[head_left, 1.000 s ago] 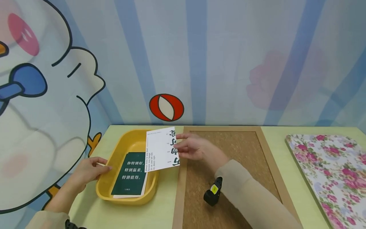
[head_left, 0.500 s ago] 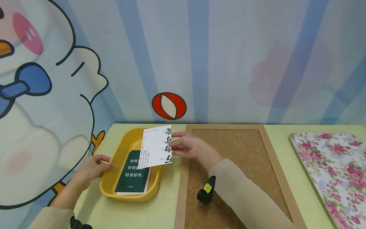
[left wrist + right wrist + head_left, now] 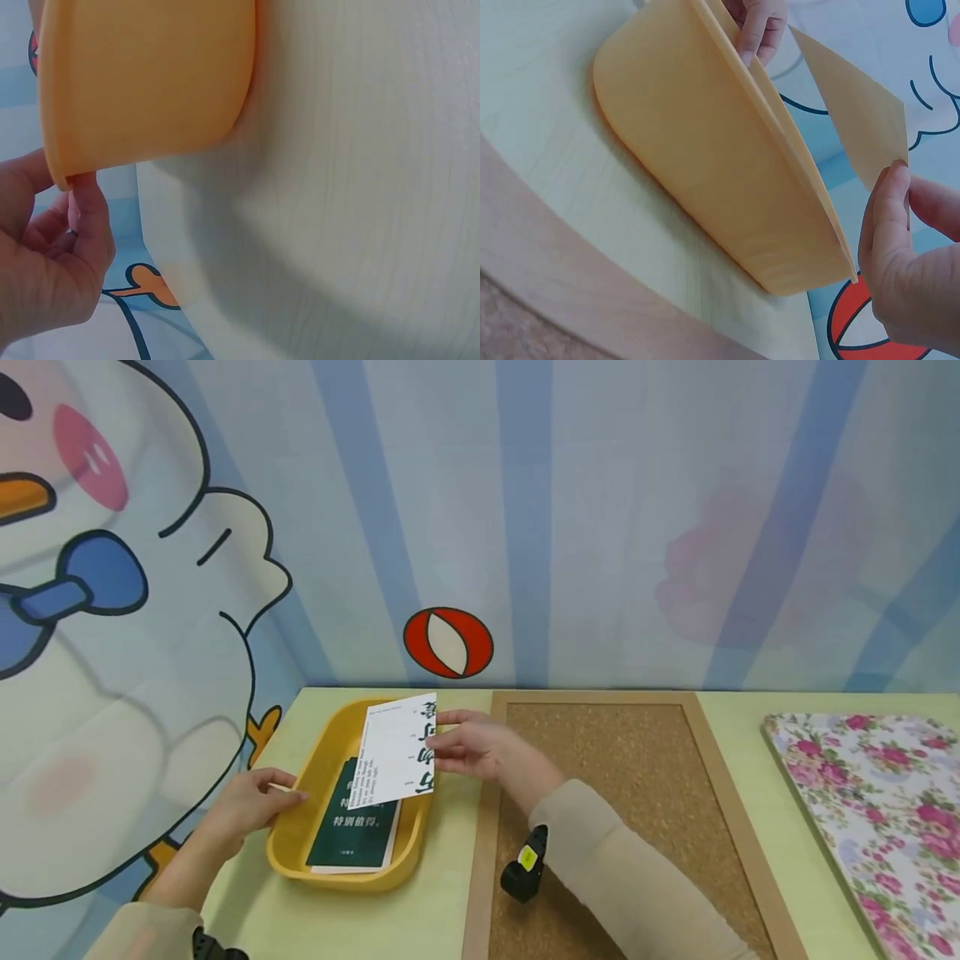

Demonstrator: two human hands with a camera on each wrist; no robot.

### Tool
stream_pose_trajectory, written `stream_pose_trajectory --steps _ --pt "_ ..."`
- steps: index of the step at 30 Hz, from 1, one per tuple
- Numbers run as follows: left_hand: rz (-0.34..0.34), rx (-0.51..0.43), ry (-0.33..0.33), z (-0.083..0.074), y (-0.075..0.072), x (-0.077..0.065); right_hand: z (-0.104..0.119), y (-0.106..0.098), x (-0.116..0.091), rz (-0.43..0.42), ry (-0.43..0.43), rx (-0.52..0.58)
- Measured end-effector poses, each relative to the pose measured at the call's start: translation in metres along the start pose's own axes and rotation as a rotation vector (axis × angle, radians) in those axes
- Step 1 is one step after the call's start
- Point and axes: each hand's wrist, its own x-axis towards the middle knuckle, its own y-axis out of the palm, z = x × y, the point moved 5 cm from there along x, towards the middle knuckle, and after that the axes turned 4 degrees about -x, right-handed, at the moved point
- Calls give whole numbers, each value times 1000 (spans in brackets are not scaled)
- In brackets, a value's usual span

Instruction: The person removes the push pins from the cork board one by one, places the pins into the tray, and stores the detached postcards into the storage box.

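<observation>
My right hand (image 3: 480, 747) pinches a white card (image 3: 393, 752) by its right edge, thumb on top and fingers beneath. Large dark green characters run along that edge, with small print at the left and bottom. The card is held above a yellow plastic basin (image 3: 288, 847), and the right wrist view shows it tilted over the rim. Inside the basin lies a dark green card (image 3: 352, 839) with white characters, on top of a paler one and partly covered by the held card. My left hand (image 3: 56, 247) grips the basin's left rim between thumb and fingers.
A cork board (image 3: 600, 752) with a wooden frame lies right of the basin. Farther right is a floral-patterned board (image 3: 877, 802). Both lie on the pale yellow table (image 3: 450, 868), which meets a printed cartoon wall (image 3: 600, 527) at the back.
My right hand has moved left with the white card, which now covers more of the green card. My left hand still holds the basin rim. The head view has shifted slightly.
</observation>
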Motion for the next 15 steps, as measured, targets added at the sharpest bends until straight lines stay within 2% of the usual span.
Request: stream_pose_trajectory --steps 15 --pt "-9 -16 1 0 0 1 -4 14 14 3 -8 25"
